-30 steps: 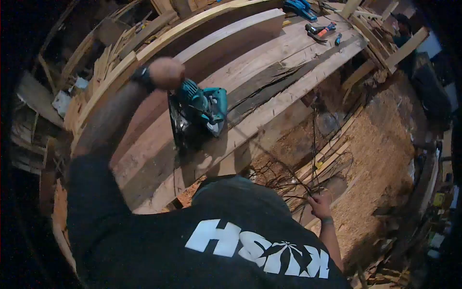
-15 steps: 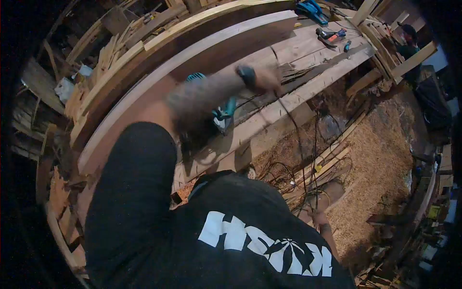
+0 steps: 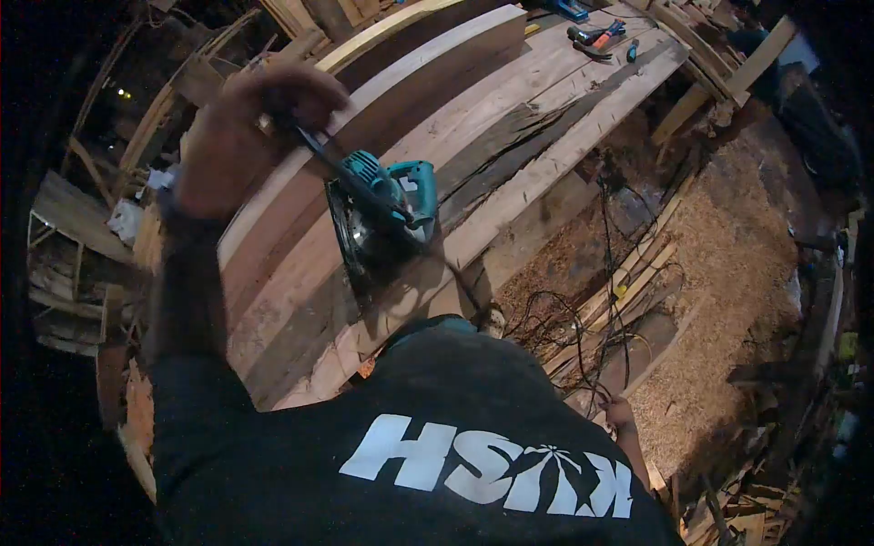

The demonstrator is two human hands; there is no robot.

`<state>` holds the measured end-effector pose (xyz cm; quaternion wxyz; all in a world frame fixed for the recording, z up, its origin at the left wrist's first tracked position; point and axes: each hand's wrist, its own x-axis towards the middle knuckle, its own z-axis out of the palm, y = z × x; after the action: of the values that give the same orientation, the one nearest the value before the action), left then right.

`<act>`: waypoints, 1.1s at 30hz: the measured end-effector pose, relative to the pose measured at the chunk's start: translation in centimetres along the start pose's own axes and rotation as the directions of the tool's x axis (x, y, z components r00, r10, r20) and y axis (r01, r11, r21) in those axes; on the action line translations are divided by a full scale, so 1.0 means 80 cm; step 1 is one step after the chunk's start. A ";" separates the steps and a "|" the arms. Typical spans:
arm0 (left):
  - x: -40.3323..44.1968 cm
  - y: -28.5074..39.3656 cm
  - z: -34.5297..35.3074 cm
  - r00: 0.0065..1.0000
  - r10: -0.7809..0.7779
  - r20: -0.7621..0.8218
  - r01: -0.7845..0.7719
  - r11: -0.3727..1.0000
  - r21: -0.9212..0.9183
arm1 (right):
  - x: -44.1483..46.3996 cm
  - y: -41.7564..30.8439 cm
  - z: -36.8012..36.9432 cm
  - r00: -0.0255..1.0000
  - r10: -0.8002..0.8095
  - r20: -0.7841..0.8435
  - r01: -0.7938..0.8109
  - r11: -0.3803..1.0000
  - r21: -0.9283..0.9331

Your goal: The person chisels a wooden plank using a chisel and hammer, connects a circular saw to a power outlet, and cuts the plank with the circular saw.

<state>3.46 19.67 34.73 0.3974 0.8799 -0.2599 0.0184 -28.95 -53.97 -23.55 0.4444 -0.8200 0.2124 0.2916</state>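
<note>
My left hand (image 3: 287,96), blurred by motion, is raised at the upper left. Its fingers are closed round a black power cord (image 3: 319,150) that runs down to a teal circular saw (image 3: 414,187). The saw rests on a wide wooden plank (image 3: 496,150), its black base tilted towards me. At the lower right, partly hidden by my shirt, my right hand (image 3: 619,414) is closed on thin black cords (image 3: 601,387) beside some wood strips; its fingertips are hard to make out.
Tall curved boards (image 3: 437,68) stand along the far side of the plank. A hammer (image 3: 587,44) and a blue tool (image 3: 569,9) lie at its far end. Sawdust (image 3: 719,300) covers the floor at right, beside loose wood strips (image 3: 642,264). Scrap wood (image 3: 77,227) is piled at left.
My left hand has swung from above the plank to the upper left, drawing the saw's cord up with it. My view has shifted, showing more of the saw. My right hand stays by the cords.
</note>
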 end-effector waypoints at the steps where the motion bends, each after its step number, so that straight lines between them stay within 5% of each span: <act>1: -0.005 0.018 0.029 0.990 0.078 0.115 -0.068 0.994 -0.090 | -0.013 0.015 0.000 0.994 0.104 0.026 -0.101 0.991 -0.089; 3: -0.002 0.036 0.094 0.855 0.392 0.338 -0.328 0.916 -0.233 | -0.050 0.022 0.010 0.981 0.195 -0.017 -0.195 0.969 -0.151; 4: -0.006 0.044 0.131 0.809 0.385 0.443 -0.280 0.917 -0.285 | -0.077 0.020 0.016 0.967 0.249 -0.047 -0.253 0.953 -0.169; 5: -0.011 0.040 0.173 0.771 0.506 0.387 -0.399 0.857 -0.326 | -0.094 0.010 0.013 0.896 0.443 -0.027 -0.427 0.844 -0.325; 6: -0.021 0.045 0.214 0.723 0.602 0.338 -0.484 0.791 -0.373 | -0.123 0.001 0.015 0.913 0.400 -0.075 -0.394 0.824 -0.406; 8: -0.044 0.062 0.269 0.535 0.694 0.481 -0.638 0.706 -0.309 | -0.180 -0.029 0.016 0.936 0.309 -0.170 -0.350 0.749 -0.563; 11: -0.094 0.040 0.338 0.316 0.780 0.540 -0.758 0.550 -0.351 | -0.328 -0.091 0.035 0.803 0.338 -0.491 -0.475 0.861 -0.184; 12: -0.107 0.028 0.348 0.281 0.777 0.563 -0.770 0.533 -0.351 | -0.383 -0.151 0.040 0.772 0.469 -0.429 -0.539 0.841 -0.048; 13: -0.117 0.023 0.350 0.309 0.702 0.642 -0.731 0.607 -0.312 | -0.433 -0.136 0.055 0.808 0.251 -0.533 -0.396 0.902 -0.175; 17: -0.144 -0.058 0.391 0.390 0.447 0.805 -0.617 0.776 -0.132 | -0.629 -0.126 0.131 0.562 0.369 -0.740 -0.491 0.869 0.060; 19: -0.134 -0.082 0.412 0.417 0.383 0.824 -0.637 0.770 -0.036 | -0.736 -0.097 0.172 0.399 0.441 -0.804 -0.348 0.884 0.312; 20: -0.125 -0.118 0.435 0.393 0.489 0.778 -0.688 0.718 -0.104 | -0.804 -0.085 0.186 0.433 0.045 -0.900 -0.532 0.819 -0.215; 22: -0.099 -0.151 0.474 0.444 0.408 0.798 -0.721 0.691 0.049 | -0.917 -0.100 0.221 0.180 -0.153 -0.972 -0.576 0.785 -0.230; 24: -0.069 -0.158 0.501 0.467 0.368 0.804 -0.752 0.643 0.142 | -1.014 -0.129 0.257 -0.286 0.237 -0.929 0.070 0.972 0.226; 26: -0.033 -0.165 0.533 0.484 0.284 0.828 -0.801 0.524 0.289 | -1.099 -0.178 0.289 -0.249 0.265 -0.932 0.526 0.845 0.099; 27: -0.009 -0.175 0.558 0.426 0.296 0.855 -0.850 0.456 0.266 | -1.121 -0.210 0.304 -0.162 0.152 -0.975 0.626 0.780 0.018; 29: 0.014 -0.177 0.612 0.338 0.312 0.888 -0.898 0.388 0.206 | -1.125 -0.243 0.344 -0.225 -0.087 -0.971 0.196 0.972 -0.132; 30: 0.014 -0.167 0.637 0.306 0.323 0.896 -0.904 0.392 0.168 | -1.110 -0.256 0.359 -0.261 -0.229 -0.938 -0.405 0.908 -0.109; 31: 0.001 -0.141 0.660 0.297 0.346 0.890 -0.876 0.470 0.110 | -1.086 -0.269 0.372 -0.287 -0.219 -0.933 -0.515 0.856 -0.043; 33: -0.029 -0.061 0.706 0.176 0.376 0.910 -0.800 0.594 -0.091 | -1.003 -0.286 0.389 -0.269 -0.006 -0.963 -0.308 0.948 0.080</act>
<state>-6.10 -16.65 -7.74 -0.0303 0.6382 -0.7384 -0.2159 -83.42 -8.47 30.25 -0.0210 -0.7356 0.5511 -0.3934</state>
